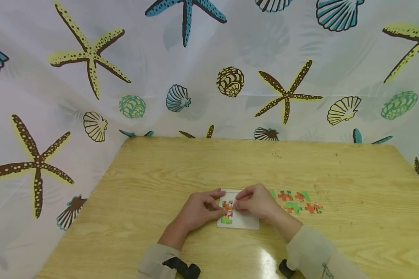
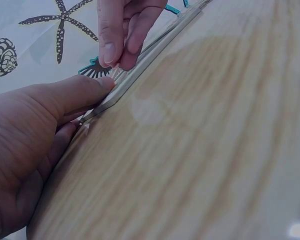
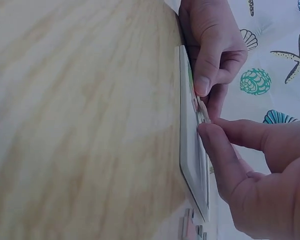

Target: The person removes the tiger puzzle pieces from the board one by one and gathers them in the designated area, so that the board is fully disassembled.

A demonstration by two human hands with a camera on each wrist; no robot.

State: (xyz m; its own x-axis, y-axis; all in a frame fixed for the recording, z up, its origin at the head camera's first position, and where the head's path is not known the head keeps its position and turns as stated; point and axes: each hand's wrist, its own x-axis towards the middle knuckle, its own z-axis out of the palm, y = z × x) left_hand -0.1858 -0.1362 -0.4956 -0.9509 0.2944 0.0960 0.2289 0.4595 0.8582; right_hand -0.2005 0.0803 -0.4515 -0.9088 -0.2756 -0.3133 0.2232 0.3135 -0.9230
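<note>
A white puzzle board (image 1: 246,221) lies on the table, with joined orange and green jigsaw pieces (image 1: 227,219) along its left side. My left hand (image 1: 197,213) holds the board's left side, its thumb on the pieces and another finger at the upper left corner. From the right, my right hand (image 1: 258,201) pinches a small jigsaw piece (image 3: 204,111) between thumb and index finger, right beside the joined pieces. That piece is mostly covered by the fingertips in the head view. In the left wrist view, the right fingertips (image 2: 110,52) come close to the left thumb.
Several loose orange and green jigsaw pieces (image 1: 293,207) lie right of the board, some partly behind the right hand. The wooden table (image 1: 160,166) runs back to a white cloth (image 1: 202,116) printed with shells and starfish. Black straps (image 1: 181,267) sit on both sleeves.
</note>
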